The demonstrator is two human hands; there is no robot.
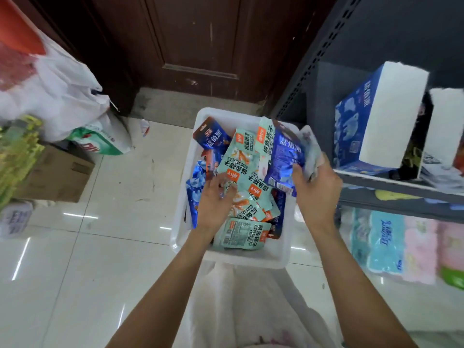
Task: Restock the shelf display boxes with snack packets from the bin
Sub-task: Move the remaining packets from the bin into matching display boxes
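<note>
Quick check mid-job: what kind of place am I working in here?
Most likely a small shop aisle. A dark shelf rack holds a blue display box, wrapped tissue packs sit beneath it, and a white bin of snack packets stands on the tiled floor.

I see a white bin (180, 222) full of pale mint-green packets (241, 167) with black lettering and orange tags, mixed with glossy blue packets (285, 156); on the dark grey shelf (391, 194) a blue display box (354, 126) with pale icy shapes and a white inside; the floor (75, 247) is shiny cream tile
</note>
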